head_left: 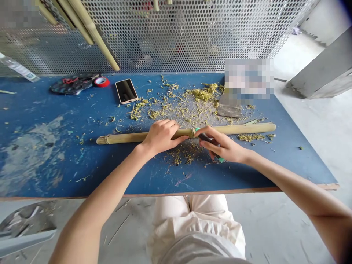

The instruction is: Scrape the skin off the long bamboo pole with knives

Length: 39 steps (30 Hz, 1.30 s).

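Observation:
A long bamboo pole (126,138) lies crosswise on the blue table. My left hand (162,135) is wrapped over its middle, with the thumb stretched along it toward a node (193,132). Just right of that node, my right hand (222,145) grips a dark-and-green handled tool (205,137). The tool's tip meets the pole by the node; its blade is hidden, so its exact kind does not show. Yellow-green shavings (189,156) lie below the pole, between my hands and the table's front edge.
Behind the pole are heaped shavings (205,94), a phone (126,91), a red tape roll (101,81) and a dark flat plate (229,106). A bottle (19,68) leans at far left. Perforated metal mesh (176,36) backs the table (110,176), with bamboo poles (101,44) leaning there.

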{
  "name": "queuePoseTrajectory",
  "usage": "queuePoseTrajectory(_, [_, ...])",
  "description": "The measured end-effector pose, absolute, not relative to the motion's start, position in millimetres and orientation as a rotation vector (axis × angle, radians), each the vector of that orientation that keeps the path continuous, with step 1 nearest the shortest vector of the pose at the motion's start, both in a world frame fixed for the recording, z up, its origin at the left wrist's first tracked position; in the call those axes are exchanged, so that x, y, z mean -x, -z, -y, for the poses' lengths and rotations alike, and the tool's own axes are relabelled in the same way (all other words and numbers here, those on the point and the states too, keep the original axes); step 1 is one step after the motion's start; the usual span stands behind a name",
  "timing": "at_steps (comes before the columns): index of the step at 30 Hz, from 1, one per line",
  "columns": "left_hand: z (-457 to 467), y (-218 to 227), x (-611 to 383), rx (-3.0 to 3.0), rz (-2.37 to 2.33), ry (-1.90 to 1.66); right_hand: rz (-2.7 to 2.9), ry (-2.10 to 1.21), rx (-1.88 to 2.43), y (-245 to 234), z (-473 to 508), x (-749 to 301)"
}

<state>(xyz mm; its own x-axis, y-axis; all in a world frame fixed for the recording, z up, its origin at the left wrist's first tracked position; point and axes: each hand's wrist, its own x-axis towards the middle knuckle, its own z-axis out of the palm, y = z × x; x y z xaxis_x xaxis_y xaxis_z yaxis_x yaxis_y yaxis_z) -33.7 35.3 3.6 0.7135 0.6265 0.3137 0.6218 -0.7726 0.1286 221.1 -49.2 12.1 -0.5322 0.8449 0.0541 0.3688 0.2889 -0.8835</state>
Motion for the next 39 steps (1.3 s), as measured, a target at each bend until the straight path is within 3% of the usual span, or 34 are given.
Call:
queuePoseTrajectory(10, [-37.3, -7.2, 38.1, -2.900, -1.129, -0.505, 2.390, -0.746, 1.169, -14.9, 55.0, -216.0])
queuePoseTrajectory(17, [-37.0, -2.4, 35.7, -2.845, -1.169, -0.464, 2.444, -0.638, 1.267, -8.9, 59.9, -207.0])
queuePoseTrajectory(39, [-35.0, 0.2, 33.0, -2.896, -1.151, -0.467, 2.492, -0.779, 1.288, -16.6, 60.1, -206.5])
